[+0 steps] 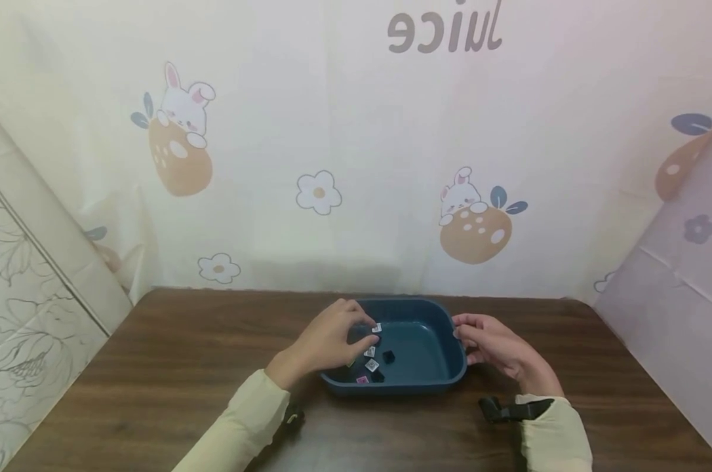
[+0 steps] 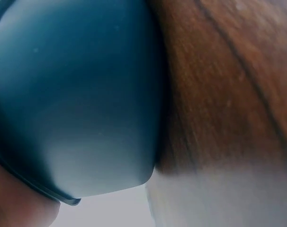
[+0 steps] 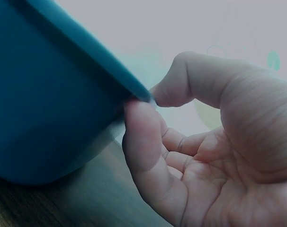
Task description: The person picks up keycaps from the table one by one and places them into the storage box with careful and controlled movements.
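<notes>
A dark blue rectangular tray (image 1: 417, 383) sits on the table, its right end pinched at the rim between the thumb and fingers of my right hand (image 1: 497, 344). In the right wrist view, the thumb and index fingertips (image 3: 142, 135) meet at the tray's rim. My left hand (image 1: 329, 337) reaches over the tray's left end, thumb and index finger pinching a small white-faced dark block (image 1: 376, 328). Below the fingers lie several more little blocks, among them a white-faced one (image 1: 372, 365), a pink-faced one (image 1: 362, 379) and a black one (image 1: 388, 356). The left palm hides part of the tray.
The brown wood table (image 1: 214, 367) extends around the tray. Behind it hangs a pale curtain (image 1: 368, 236) printed with rabbits and flowers. A black strap mount (image 1: 515, 410) is on the right wrist, and another dark mount (image 1: 294, 417) is by the left sleeve.
</notes>
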